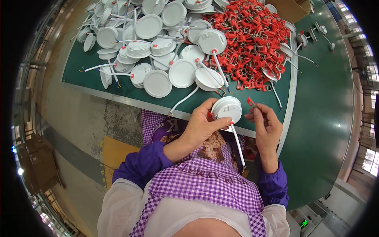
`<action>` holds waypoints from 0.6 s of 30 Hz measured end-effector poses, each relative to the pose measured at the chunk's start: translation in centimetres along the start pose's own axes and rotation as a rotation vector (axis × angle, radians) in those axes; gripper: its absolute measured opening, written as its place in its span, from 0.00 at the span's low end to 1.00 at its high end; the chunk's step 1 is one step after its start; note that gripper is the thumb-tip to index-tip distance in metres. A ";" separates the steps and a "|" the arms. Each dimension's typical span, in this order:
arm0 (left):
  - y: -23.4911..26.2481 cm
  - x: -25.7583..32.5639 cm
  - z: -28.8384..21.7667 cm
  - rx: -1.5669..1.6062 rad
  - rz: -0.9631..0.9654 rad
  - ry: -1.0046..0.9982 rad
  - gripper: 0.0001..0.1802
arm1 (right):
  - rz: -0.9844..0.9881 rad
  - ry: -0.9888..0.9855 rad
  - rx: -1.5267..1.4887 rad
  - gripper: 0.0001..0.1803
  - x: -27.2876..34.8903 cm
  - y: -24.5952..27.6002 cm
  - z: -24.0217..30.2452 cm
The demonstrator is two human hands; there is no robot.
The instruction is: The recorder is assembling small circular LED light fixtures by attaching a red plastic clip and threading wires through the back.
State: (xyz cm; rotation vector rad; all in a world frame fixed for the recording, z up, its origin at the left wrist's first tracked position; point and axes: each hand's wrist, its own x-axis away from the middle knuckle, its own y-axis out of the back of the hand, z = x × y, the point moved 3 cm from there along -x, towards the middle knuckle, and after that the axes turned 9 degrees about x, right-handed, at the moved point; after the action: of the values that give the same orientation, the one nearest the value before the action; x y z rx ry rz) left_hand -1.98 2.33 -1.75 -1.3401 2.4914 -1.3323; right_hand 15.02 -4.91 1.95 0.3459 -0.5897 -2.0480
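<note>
My left hand (200,125) grips a white round downlight housing (228,107) near the table's front edge, thumb across its lower rim. A white cable (237,144) hangs from a red grommet on that housing, toward my apron. Something red shows between my left fingers and the housing's left side; I cannot tell whether it is a clip. Just to the right, apart from the housing, my right hand (267,124) pinches a red plastic clip with a metal spring (251,102) between thumb and forefinger.
Ahead on the green table lies a heap of white downlights (158,83) with cables. Beside it rises a pile of red spring clips (248,43). A cardboard box (290,10) stands behind. Another green table (321,102) extends along the right, with several small parts at its far end.
</note>
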 end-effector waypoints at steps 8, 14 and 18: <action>0.0 -0.6 0.8 -0.118 0.011 -0.093 0.22 | 0.007 0.169 0.145 0.08 1.6 -1.0 1.7; 0.4 -1.4 0.3 -0.220 0.008 -0.155 0.21 | -0.008 0.226 0.203 0.08 0.6 -1.5 2.4; 0.1 -2.5 -0.1 -0.330 0.032 -0.211 0.19 | -0.033 0.201 0.220 0.08 -0.2 -1.5 2.6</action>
State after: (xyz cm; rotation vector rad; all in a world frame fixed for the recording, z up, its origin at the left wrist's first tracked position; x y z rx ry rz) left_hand -0.53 4.17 -2.61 -1.4001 2.6479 -0.7476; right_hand 12.82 -3.38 3.36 0.6870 -0.6895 -1.9533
